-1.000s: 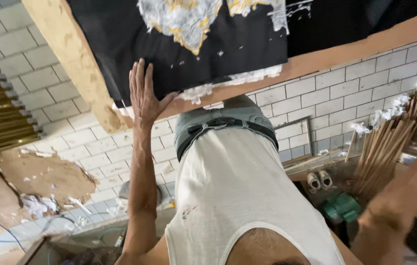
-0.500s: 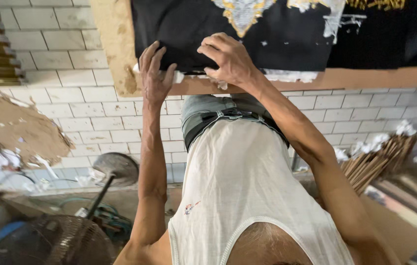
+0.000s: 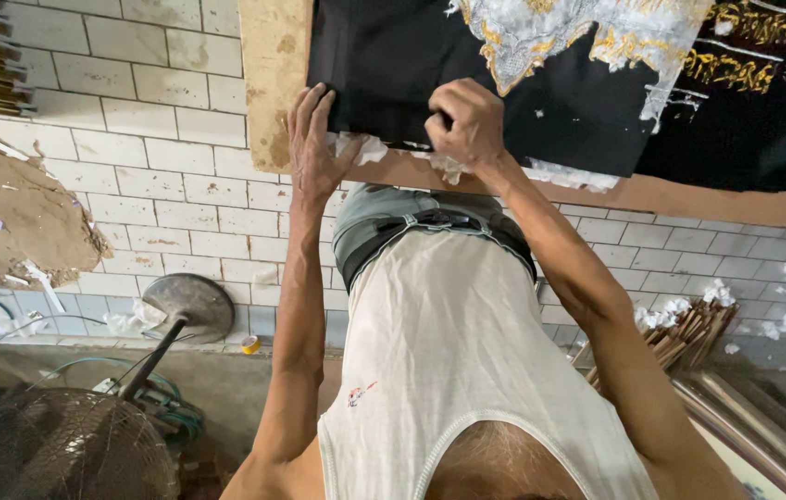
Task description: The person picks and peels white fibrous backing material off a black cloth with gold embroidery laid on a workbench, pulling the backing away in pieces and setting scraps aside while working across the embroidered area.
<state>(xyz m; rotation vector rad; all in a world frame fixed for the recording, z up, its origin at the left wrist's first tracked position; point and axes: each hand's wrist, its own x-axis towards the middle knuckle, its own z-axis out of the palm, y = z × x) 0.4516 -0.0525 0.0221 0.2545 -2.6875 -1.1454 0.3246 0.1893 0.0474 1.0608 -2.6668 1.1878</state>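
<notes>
Black sheet (image 3: 430,65) lies at bench (image 3: 268,83) edge over white-tiled floor (image 3: 162,185). Left hand (image 3: 314,148) fingers flat, spread on its corner; right hand (image 3: 467,120) fingers curled, pressing the sheet's edge.

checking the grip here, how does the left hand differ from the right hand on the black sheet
The left hand lies open with fingers spread flat on the black sheet at its corner; the right hand is curled into a fist, knuckles up, at the sheet's lower edge. The left hand sits nearer the bare wooden board, the right further along the sheet, toward the gold and silver design. Both press on the same sheet by torn white paper scraps.
</notes>
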